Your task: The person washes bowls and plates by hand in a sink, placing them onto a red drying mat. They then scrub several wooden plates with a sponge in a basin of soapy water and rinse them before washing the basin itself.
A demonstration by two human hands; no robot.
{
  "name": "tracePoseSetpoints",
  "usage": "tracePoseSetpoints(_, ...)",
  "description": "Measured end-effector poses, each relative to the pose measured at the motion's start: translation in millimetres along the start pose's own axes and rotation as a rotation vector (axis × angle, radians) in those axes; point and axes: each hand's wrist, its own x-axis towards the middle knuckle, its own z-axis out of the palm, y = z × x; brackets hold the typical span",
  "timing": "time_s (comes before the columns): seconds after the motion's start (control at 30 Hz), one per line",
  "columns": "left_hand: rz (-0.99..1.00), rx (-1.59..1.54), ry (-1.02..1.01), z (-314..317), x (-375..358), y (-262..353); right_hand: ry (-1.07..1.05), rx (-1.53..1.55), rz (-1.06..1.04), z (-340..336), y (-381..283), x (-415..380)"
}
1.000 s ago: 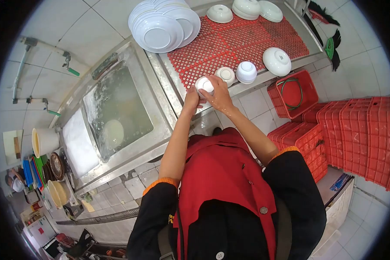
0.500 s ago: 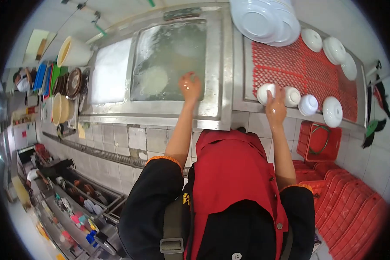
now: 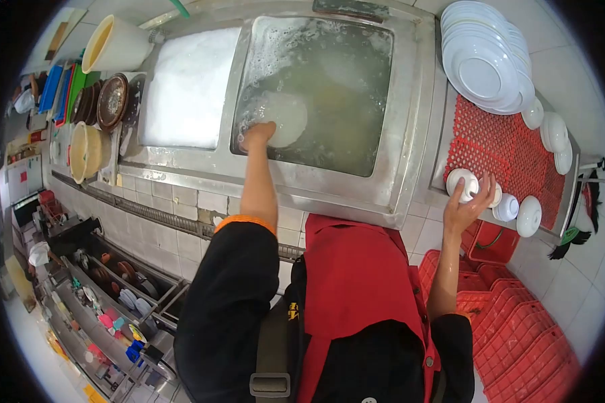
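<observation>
My left hand (image 3: 257,136) reaches into the cloudy water of a steel sink (image 3: 400,121), by its near left corner. Its fingers are partly under the surface, beside a submerged pale round dish (image 3: 286,119); I cannot tell whether they grip it. Over on the right, my right hand (image 3: 467,209) has its thumb and fingers around a small white bowl (image 3: 456,180) at the near edge of a red perforated mat (image 3: 494,138). Right of it in the same row stand a white cup (image 3: 506,207) and another white bowl (image 3: 529,216).
Stacked white plates (image 3: 477,64) stand on the mat's far end, with more white bowls (image 3: 553,131) along its right side. A foam-filled basin (image 3: 187,91) adjoins the sink on the left. Cream buckets (image 3: 89,153) and brown trays (image 3: 112,102) are farther left. Red crates (image 3: 524,336) sit at lower right.
My left hand has moved left across the sink to the submerged round dish. My right hand stays at the small white bowl at the row's left end. The view has shifted left.
</observation>
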Motion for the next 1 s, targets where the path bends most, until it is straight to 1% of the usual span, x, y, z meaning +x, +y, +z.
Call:
tracePoseSetpoints(0.03,0.150,0.089,-0.130,4,23,-12,-0.007,0.109,0.042,7,-14,3)
tracePoseSetpoints(0.07,0.301,0.177,-0.258,11,61,-35,-0.027,0.149,0.031,15,-27,6)
tracePoseSetpoints(0.1,0.452,0.267,-0.385,15,83,-48,-0.045,0.214,0.029,23,-36,7)
tracePoseSetpoints(0.23,0.657,0.493,-0.599,-53,1,-27,-0.125,0.427,0.038,61,-67,3)
tracePoseSetpoints(0.27,0.574,0.434,-0.655,-54,6,-28,-0.148,0.466,0.040,69,-77,1)
tracePoseSetpoints(0.33,0.411,0.312,-0.766,-55,17,-28,-0.309,0.586,0.082,81,-101,-1)
tracePoseSetpoints(0.37,0.322,0.040,-0.891,-57,19,-31,-0.388,0.643,0.105,87,-114,-3)
tracePoseSetpoints(0.43,0.131,-0.496,-1.120,-70,6,-30,-0.577,0.700,0.023,112,-137,-12)
tracePoseSetpoints(0.47,0.231,-0.676,-1.201,-74,-8,-26,-0.661,0.761,-0.019,122,-151,-16)
tracePoseSetpoints(0.5,0.330,-0.844,-1.301,-73,-26,-17,-0.692,0.724,-0.138,135,-165,-20)
tracePoseSetpoints(0.53,0.392,-0.924,-1.282,-70,-43,-4,-0.647,0.726,-0.227,143,-179,-26)
tracePoseSetpoints(0.57,0.448,-1.008,-1.261,-62,-60,10,-0.680,0.800,-0.263,150,-192,-27)
tracePoseSetpoints(0.6,0.405,-1.127,-1.116,-49,-72,24,-0.658,0.674,-0.303,158,-203,-31)
tracePoseSetpoints(0.63,0.437,-1.128,-1.089,-31,-75,36,-0.644,0.560,-0.348,162,-205,-33)
tracePoseSetpoints(0.7,0.501,-1.148,-0.996,0,-73,50,-0.607,0.486,-0.300,169,-185,-28)
tracePoseSetpoints(0.73,0.537,-1.157,-0.927,5,-93,58,-0.593,0.459,-0.283,170,-177,-22)
tracePoseSetpoints(0.83,0.559,-1.057,-0.992,19,-125,75,-0.566,0.499,-0.270,144,-135,-12)
tracePoseSetpoints(0.87,0.531,-0.969,-1.045,28,-117,80,-0.477,0.480,-0.287,136,-120,-13)
tracePoseSetpoints(0.93,0.878,-0.679,-0.533,33,-113,82,-0.304,0.460,-0.131,119,-86,-19)
tracePoseSetpoints(0.97,1.022,-0.524,-0.262,31,-112,81,-0.222,0.370,-0.108,109,-64,-22)
tracePoseSetpoints(1.0,1.093,-0.389,0.075,18,-114,76,-0.142,0.286,-0.085,99,-43,-23)
